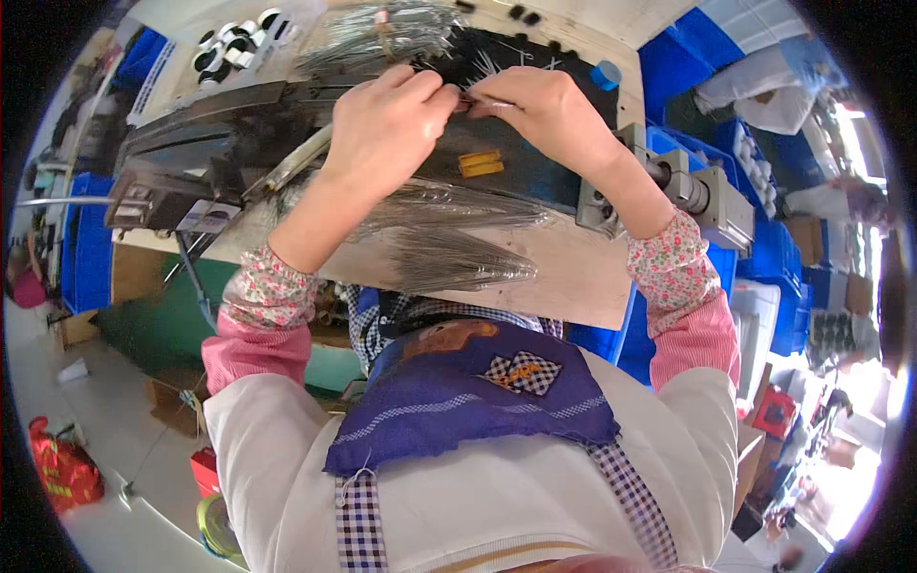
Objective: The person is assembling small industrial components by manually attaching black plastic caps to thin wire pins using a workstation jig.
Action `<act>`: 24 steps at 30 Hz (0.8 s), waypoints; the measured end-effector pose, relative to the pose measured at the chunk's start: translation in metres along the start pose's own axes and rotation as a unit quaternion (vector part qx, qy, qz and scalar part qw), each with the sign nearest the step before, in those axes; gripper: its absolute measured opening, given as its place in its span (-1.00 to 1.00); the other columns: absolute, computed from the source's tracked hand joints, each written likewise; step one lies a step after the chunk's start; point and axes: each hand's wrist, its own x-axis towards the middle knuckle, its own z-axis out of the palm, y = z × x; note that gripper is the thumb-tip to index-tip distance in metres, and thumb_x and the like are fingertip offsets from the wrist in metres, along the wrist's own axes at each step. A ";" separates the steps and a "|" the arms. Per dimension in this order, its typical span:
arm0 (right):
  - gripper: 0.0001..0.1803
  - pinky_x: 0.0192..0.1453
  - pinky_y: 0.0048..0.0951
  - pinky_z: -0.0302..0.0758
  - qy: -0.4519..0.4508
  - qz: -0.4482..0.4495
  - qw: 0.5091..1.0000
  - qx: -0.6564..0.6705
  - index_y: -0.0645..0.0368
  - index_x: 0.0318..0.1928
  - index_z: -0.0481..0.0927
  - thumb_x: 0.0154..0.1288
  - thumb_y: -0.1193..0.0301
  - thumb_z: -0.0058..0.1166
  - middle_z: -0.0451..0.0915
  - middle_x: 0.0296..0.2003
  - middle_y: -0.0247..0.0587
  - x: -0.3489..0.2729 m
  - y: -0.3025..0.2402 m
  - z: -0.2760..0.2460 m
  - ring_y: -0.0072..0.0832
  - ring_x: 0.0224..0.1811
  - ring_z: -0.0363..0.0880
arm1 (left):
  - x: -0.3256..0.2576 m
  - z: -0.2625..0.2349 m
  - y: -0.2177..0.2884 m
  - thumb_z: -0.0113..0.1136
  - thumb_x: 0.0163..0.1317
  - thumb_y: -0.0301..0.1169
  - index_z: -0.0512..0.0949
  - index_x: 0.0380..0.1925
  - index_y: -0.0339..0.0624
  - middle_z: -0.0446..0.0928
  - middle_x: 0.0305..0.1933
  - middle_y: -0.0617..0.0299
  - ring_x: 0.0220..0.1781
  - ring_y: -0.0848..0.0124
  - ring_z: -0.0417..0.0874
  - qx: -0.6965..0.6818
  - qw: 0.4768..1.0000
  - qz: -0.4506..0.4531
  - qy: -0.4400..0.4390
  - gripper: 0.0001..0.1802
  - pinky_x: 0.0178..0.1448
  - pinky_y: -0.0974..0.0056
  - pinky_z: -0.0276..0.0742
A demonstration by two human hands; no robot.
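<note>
My left hand and my right hand come together over the dark work surface, fingertips almost touching. Both are closed in a pinch. A thin, pale, wire-like strand shows at my right fingertips. Whatever my left fingers grip is hidden behind the knuckles. Just beyond the hands, several loose wires stick out over a black area. A yellow block lies on the surface below my right hand. Nearer to me, a bundle of fine silvery wires spreads over the wooden tabletop.
Another wire bundle lies at the back, beside a tray of black and white round parts. A blue cap stands right of my hand. A metal fixture flanks my right forearm; a dark metal machine extends left.
</note>
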 end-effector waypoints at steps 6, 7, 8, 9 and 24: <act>-0.82 -0.18 -0.37 0.56 0.066 0.054 0.991 0.101 0.27 -0.21 0.62 0.18 0.46 0.17 0.64 -0.35 -0.13 0.013 0.004 0.026 -0.21 -0.32 0.62 | -0.060 -0.005 0.052 -0.02 0.39 -0.19 0.58 -0.39 -0.28 0.53 -0.47 0.16 -0.60 0.49 0.45 -0.500 0.715 -0.458 0.171 -0.63 -0.49 0.40 0.40; -0.81 -0.19 -0.36 0.55 0.037 0.072 0.993 0.087 0.28 -0.24 0.63 0.16 0.44 0.19 0.64 -0.35 -0.11 0.016 0.007 0.034 -0.19 -0.32 0.62 | -0.075 0.004 0.046 -0.06 0.40 -0.14 0.55 -0.42 -0.27 0.49 -0.53 0.20 -0.67 0.50 0.37 -0.668 0.529 -0.507 0.130 -0.58 -0.56 0.42 0.33; -0.80 -0.19 -0.35 0.55 0.008 0.091 0.993 0.074 0.29 -0.26 0.63 0.15 0.42 0.21 0.64 -0.36 -0.09 0.019 0.010 0.041 -0.18 -0.33 0.62 | -0.092 0.014 0.035 -0.09 0.40 -0.08 0.52 -0.45 -0.26 0.45 -0.58 0.23 -0.74 0.52 0.29 -0.789 0.306 -0.526 0.079 -0.53 -0.62 0.44 0.26; -0.79 -0.20 -0.34 0.54 0.005 0.097 0.991 0.091 0.30 -0.29 0.63 0.13 0.39 0.22 0.64 -0.36 -0.07 0.020 0.010 0.043 -0.17 -0.32 0.61 | -0.104 0.022 0.016 -0.14 0.39 0.03 0.47 -0.48 -0.22 0.30 -0.69 0.29 -0.79 0.55 0.18 -0.892 0.033 -0.436 0.117 -0.46 -0.73 0.44 0.11; -0.79 -0.21 -0.28 0.57 0.045 0.028 0.995 -0.083 0.14 -0.23 0.59 0.05 0.50 0.11 0.52 -0.29 -0.19 0.010 -0.038 0.019 -0.19 -0.24 0.59 | -0.116 0.008 0.011 0.16 0.27 -0.15 0.52 -0.29 -0.27 0.40 -0.62 0.35 -0.71 0.60 0.35 -0.595 0.603 -0.530 -0.038 -0.65 -0.65 0.44 0.22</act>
